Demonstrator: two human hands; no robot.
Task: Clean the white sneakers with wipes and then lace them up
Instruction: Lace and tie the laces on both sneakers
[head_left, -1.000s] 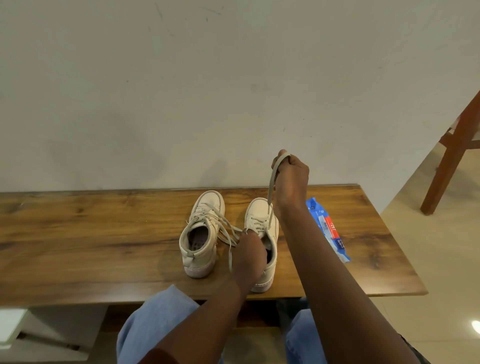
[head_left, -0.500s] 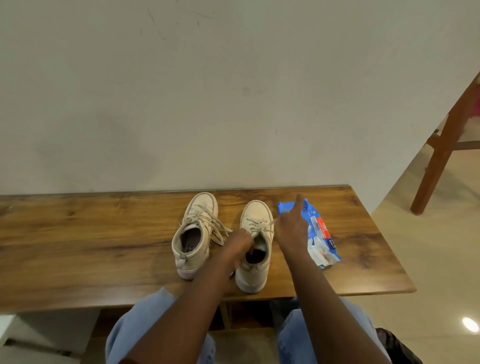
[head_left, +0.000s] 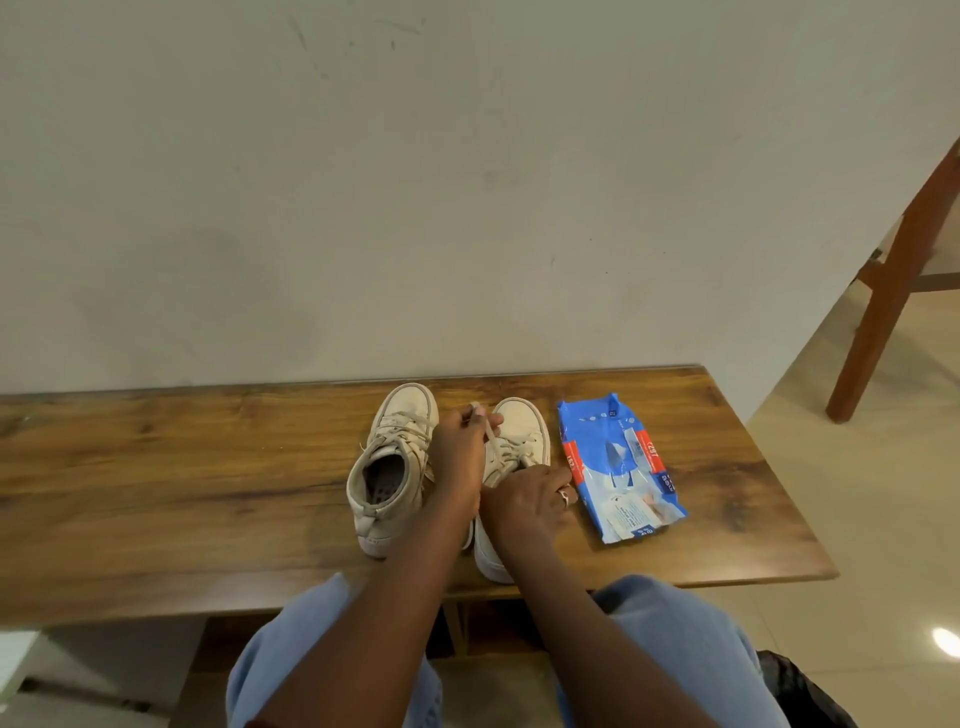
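On the wooden table (head_left: 156, 499), toward its left, nothing but bare board is seen; the work sits at the middle. First from the left stands the left sneaker (head_left: 390, 467), upright with its toe to the wall, and its lacing appears to be threaded already, with loose ends hanging at its side. Just beside it, the right sneaker (head_left: 519, 447) is set parallel, partly covered by both hands. The left hand (head_left: 460, 457) is closed in a pinch on one end of the lace (head_left: 491, 439), which is held up over the shoe's toe so that the strand runs taut down to the eyelets. The right hand (head_left: 524, 501) is laid over the shoe's collar with the fingers curled downward; whether the other lace end is gripped there cannot be told, since the fingertips are hidden. Farther right, close beside the shoe but not touching it, the blue pack of wipes (head_left: 618, 467) is lying flat. No loose wipe is seen on the table.

Lacing of the second shoe is judged to be the step in hand. For it to be done well, the shoe should be kept pressed to the table by the right hand while the lace is drawn. The strand is best pulled evenly, so that the two ends are left about equal. Each crossing should be kept flat and untwisted, and the tip should be fed fully through the next eyelet before tension is applied.
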